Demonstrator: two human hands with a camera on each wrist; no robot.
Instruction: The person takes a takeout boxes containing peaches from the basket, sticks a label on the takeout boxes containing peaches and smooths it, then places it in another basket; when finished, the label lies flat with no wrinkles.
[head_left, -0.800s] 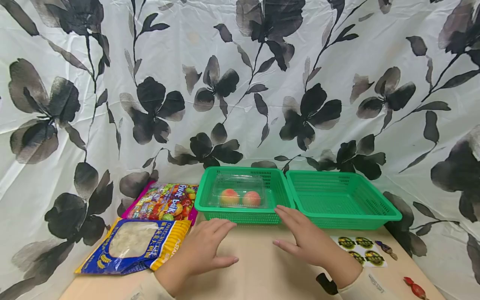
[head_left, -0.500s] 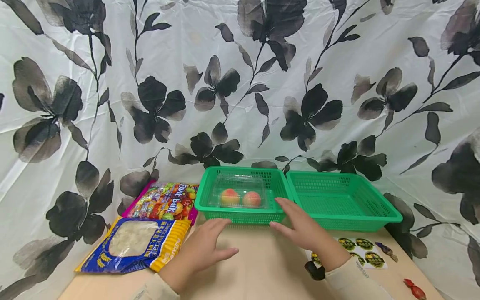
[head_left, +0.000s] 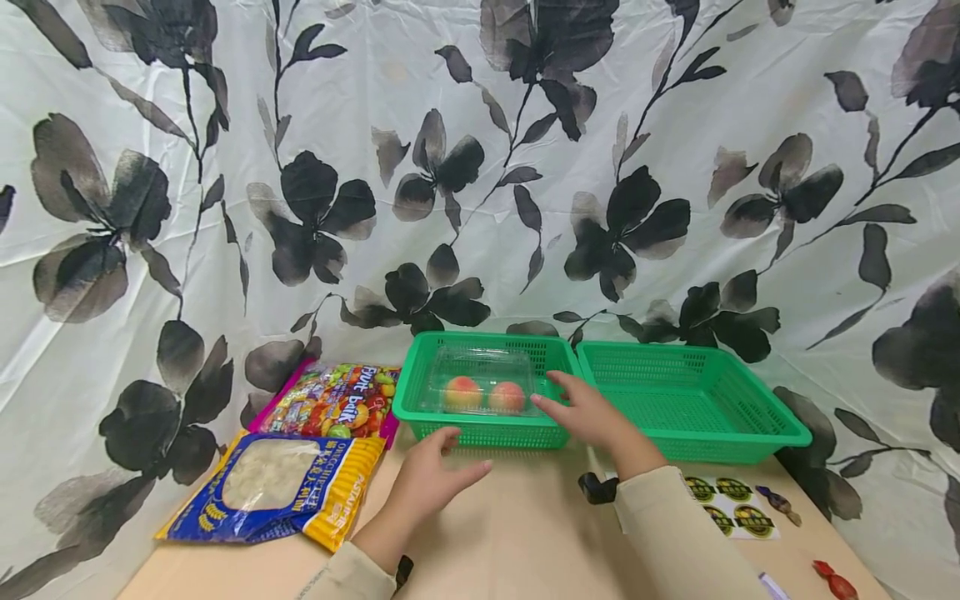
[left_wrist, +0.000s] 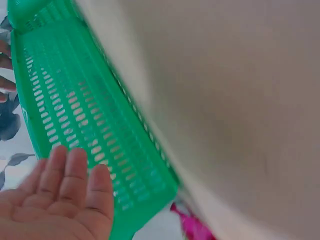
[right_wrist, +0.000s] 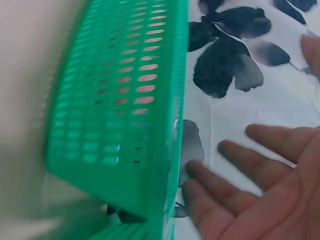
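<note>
Red candy (head_left: pixel 836 580) cut off

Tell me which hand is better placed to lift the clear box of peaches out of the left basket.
Right. The right hand is over the basket's near rim, open, fingertips beside the clear box. The left hand sits lower, in front of the basket wall.

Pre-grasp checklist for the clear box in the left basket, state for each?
1. Right hand open, over the basket rim: ok.
2. Left hand open, empty, at the left basket front wall: ok.
3. Clear box lid closed: cannot tell.
4. Both round fruits inside the box: ok.
5. Right basket has room: ok.
6. Right hand touching the box: cannot tell.
</note>
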